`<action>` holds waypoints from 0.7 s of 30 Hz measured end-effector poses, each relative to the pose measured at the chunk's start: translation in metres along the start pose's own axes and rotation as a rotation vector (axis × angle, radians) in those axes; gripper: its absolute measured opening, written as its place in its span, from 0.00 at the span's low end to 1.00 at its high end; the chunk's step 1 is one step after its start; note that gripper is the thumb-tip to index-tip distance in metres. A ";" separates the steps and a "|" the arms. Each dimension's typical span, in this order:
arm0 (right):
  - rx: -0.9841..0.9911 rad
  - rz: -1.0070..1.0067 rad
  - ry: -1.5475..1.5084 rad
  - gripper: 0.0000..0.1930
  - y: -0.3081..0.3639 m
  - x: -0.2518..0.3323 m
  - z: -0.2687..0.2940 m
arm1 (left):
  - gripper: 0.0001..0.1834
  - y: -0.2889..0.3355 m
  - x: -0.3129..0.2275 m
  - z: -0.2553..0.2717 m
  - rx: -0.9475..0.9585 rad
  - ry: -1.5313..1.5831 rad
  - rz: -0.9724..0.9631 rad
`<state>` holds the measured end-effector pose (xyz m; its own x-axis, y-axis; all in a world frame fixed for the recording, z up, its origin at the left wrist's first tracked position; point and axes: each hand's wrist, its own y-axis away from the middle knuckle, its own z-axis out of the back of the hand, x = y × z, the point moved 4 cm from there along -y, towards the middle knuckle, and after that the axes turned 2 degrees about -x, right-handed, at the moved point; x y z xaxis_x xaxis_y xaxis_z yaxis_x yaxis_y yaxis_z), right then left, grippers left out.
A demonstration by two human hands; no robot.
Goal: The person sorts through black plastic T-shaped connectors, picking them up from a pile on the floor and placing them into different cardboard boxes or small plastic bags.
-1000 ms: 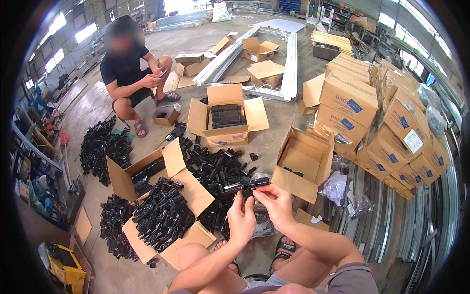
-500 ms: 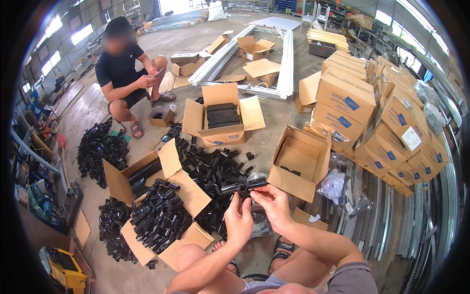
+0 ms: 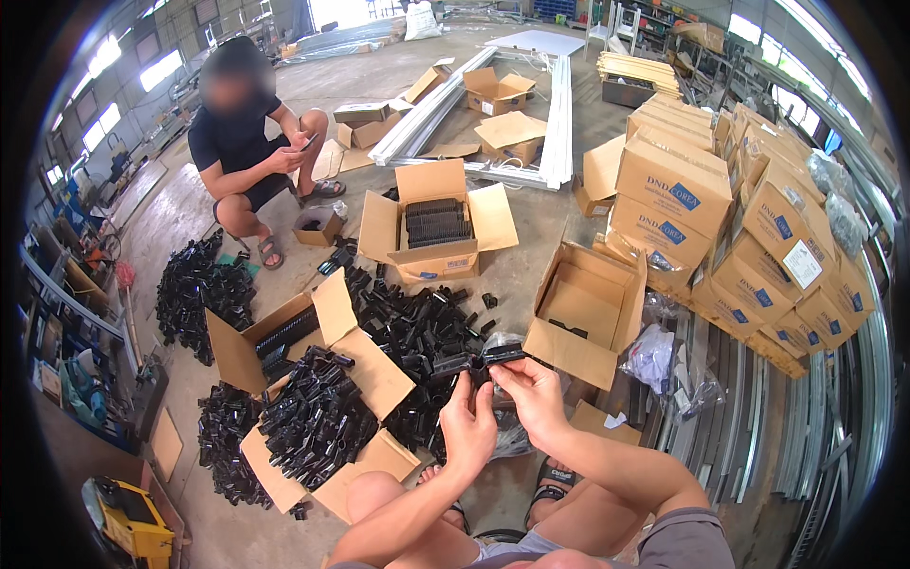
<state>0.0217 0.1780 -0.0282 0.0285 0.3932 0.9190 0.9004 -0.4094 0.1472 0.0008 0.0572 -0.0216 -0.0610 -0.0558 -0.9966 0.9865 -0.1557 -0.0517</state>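
Two black pieces (image 3: 504, 354) sit nearly end to end beside the black heap (image 3: 408, 327), left hand (image 3: 466, 431) and right hand (image 3: 533, 398) each pinching one, where a steady, level grip should keep them aligned.

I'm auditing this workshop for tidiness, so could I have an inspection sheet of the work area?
Surface: concrete floor, with heaps of small black parts lying on it.
Job's things: the middle carton holds dark pieces in rows; the right-hand carton stands open with little inside.
Clutter: plastic bag beside the right-hand carton.
Hands: left hand holds one black piece, right hand another; whether the two are joined cannot be told.
Cables: none made out for certain.
Surroundings: a co-worker squats at upper left, small object in hand; stacked closed cartons and metal strips at right; white frame beyond.
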 end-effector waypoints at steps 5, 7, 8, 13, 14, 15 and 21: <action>0.020 0.207 0.200 0.08 0.003 0.004 -0.002 | 0.23 -0.001 0.001 0.003 -0.006 -0.037 -0.020; 0.030 0.255 0.288 0.09 0.004 0.009 -0.003 | 0.24 -0.003 0.007 0.003 -0.052 -0.040 -0.073; 0.028 0.246 0.299 0.09 0.004 0.009 -0.002 | 0.25 -0.002 0.007 0.004 -0.093 -0.038 -0.127; 0.027 0.191 0.238 0.09 0.003 0.006 -0.003 | 0.25 -0.002 0.007 0.005 -0.067 -0.070 -0.091; 0.019 0.200 0.214 0.08 0.002 0.005 -0.002 | 0.25 -0.002 0.006 0.005 -0.072 -0.069 -0.102; 0.012 0.209 0.190 0.08 0.002 0.004 -0.002 | 0.25 -0.002 0.006 0.005 -0.073 -0.069 -0.102; -0.029 0.270 0.084 0.08 0.003 0.003 -0.005 | 0.25 -0.001 -0.002 0.002 -0.061 -0.059 -0.103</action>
<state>0.0221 0.1737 -0.0235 0.2286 0.1971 0.9534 0.8523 -0.5137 -0.0982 -0.0008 0.0552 -0.0193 -0.1700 -0.1009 -0.9803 0.9817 -0.1039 -0.1595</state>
